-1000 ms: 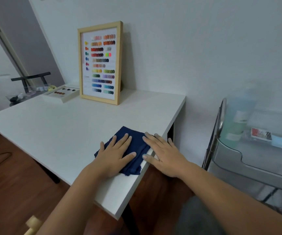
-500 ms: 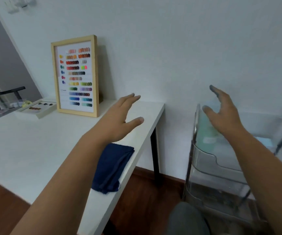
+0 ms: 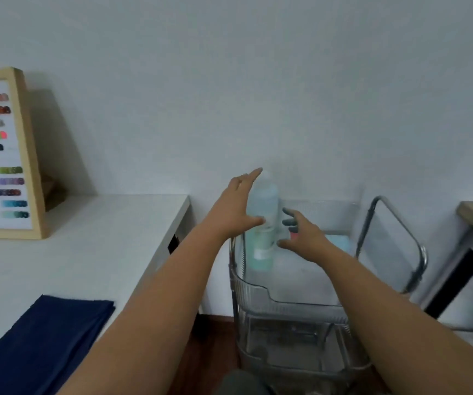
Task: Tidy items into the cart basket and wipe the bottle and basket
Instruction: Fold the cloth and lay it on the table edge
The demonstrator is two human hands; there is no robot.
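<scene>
A: What is nearest to us?

B: A dark blue cloth (image 3: 41, 343), folded, lies flat on the white table (image 3: 92, 252) at its near edge. No hand touches it.

A: And the 2 arms?

B: Both reach forward, away from the table, over the clear cart basket (image 3: 286, 297) that stands just beside the right edge of the table.

A: How are the hands?

B: The left hand (image 3: 236, 203) has its fingers straight and spread, with the thumb out toward the bottle (image 3: 263, 226). The thumb is at the side of the bottle, but I cannot tell if it touches. The right hand (image 3: 300, 233) is also spread, the fingers only a little bent. Neither hand holds anything.

A: Where is the bottle?

B: It stands upright in the top basket, at the far left corner, between the 2 hands. It is pale green and a bit blurred.

A: Something else in the basket?

B: A light blue flat thing (image 3: 339, 242) lies behind the right hand, near the far side.

A: And further back?

B: A wooden frame (image 3: 27, 155) with rows of colour dots leans on the wall at the far edge of the table.
</scene>
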